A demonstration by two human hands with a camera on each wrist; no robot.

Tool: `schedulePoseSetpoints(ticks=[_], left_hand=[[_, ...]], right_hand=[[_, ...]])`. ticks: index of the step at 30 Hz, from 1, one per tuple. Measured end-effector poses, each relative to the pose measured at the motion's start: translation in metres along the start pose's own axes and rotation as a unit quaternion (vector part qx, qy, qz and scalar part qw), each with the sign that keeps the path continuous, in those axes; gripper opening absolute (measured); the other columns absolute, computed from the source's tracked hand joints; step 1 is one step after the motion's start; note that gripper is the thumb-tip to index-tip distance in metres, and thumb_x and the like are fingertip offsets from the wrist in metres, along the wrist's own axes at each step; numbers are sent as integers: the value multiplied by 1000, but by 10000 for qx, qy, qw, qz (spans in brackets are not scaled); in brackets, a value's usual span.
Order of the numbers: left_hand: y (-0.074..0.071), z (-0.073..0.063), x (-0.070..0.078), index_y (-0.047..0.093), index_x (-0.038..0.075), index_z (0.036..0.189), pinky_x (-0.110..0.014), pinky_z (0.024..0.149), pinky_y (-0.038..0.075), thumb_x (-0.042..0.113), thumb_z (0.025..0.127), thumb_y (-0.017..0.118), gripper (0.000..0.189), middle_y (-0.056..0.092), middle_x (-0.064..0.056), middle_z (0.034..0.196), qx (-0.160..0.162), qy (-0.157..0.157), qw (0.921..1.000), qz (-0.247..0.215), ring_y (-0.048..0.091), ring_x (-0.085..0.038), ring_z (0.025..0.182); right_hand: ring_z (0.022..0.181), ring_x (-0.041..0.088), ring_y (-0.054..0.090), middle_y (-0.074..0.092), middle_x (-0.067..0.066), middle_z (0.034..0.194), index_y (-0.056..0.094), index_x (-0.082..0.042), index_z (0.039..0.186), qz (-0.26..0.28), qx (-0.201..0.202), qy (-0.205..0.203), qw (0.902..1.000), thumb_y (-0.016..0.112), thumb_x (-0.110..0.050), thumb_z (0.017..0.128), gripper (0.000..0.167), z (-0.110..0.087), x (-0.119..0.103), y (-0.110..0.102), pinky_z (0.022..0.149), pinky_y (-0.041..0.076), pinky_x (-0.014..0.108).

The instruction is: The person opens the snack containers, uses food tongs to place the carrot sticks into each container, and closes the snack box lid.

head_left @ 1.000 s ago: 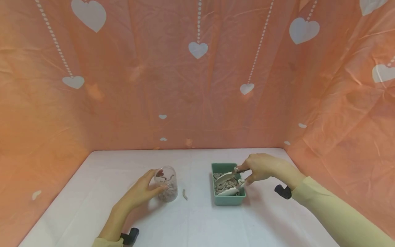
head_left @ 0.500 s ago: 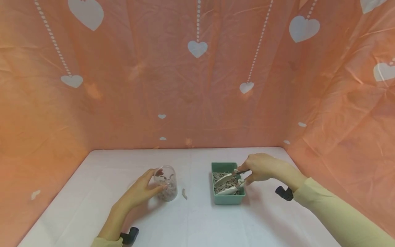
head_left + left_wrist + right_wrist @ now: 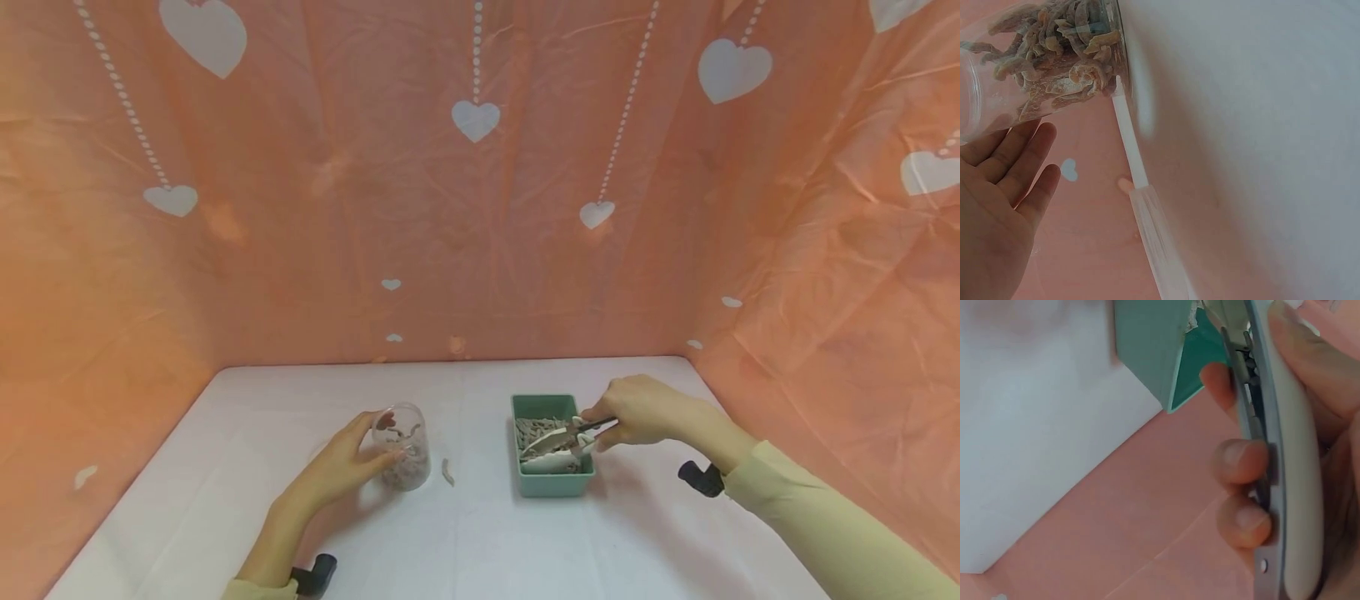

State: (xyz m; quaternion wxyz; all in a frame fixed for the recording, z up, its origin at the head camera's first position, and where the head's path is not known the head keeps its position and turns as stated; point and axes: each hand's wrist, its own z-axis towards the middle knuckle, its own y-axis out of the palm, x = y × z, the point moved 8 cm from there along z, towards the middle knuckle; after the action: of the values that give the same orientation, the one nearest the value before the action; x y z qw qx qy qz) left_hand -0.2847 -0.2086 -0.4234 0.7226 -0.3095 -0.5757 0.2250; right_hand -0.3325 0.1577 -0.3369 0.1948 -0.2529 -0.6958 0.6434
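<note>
My left hand (image 3: 347, 460) grips a clear jar (image 3: 402, 448) standing on the table, its thumb on the near side. Greyish-brown dried strips (image 3: 1063, 59) fill much of the jar. In my right hand (image 3: 648, 410) is a pair of tongs (image 3: 558, 442) with pale tips and metal-edged handles (image 3: 1291, 450), the fingers curled round them. The tongs' tips reach down into a green rectangular bin (image 3: 553, 486) among more of the dried strips (image 3: 531, 430). Whether a strip is pinched between the tips is too small to tell.
A single loose strip (image 3: 447, 472) lies on the white table (image 3: 480, 542) between the jar and the bin. Behind and at both sides hangs an orange-pink curtain (image 3: 337, 208) with white hearts.
The tongs' two arms have come closer together over the strips. My right hand has shifted slightly to the right. My left hand and the jar stay in place.
</note>
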Motion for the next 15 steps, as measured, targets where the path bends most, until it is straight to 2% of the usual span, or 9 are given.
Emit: schedulePoseSetpoints(ticks=[4,8,15], left_hand=[[0,0,-1,49,5,149,-68,115,36,48,96,72,72,55,-20,149,14,-45,10000,38,44,-46,144],[0,0,-1,49,4,150,-68,116,35,48,96,72,73,55,-20,149,13,-69,10000,50,44,-46,144],[0,-1,0,48,4,150,-69,116,34,47,96,72,73,54,-21,150,-50,-105,9999,-38,42,-47,145]], right_hand=[[63,-1,47,65,-22,75,81,-24,110,122,128,-141,9997,87,-35,83,30,-3,2,2,57,42,24],[64,-2,47,72,-19,82,81,-20,115,345,202,-101,9991,87,-35,84,34,-7,7,5,59,43,24],[66,-4,49,75,-17,87,81,-20,116,496,382,-30,9980,86,-37,84,36,-14,13,11,61,46,26]])
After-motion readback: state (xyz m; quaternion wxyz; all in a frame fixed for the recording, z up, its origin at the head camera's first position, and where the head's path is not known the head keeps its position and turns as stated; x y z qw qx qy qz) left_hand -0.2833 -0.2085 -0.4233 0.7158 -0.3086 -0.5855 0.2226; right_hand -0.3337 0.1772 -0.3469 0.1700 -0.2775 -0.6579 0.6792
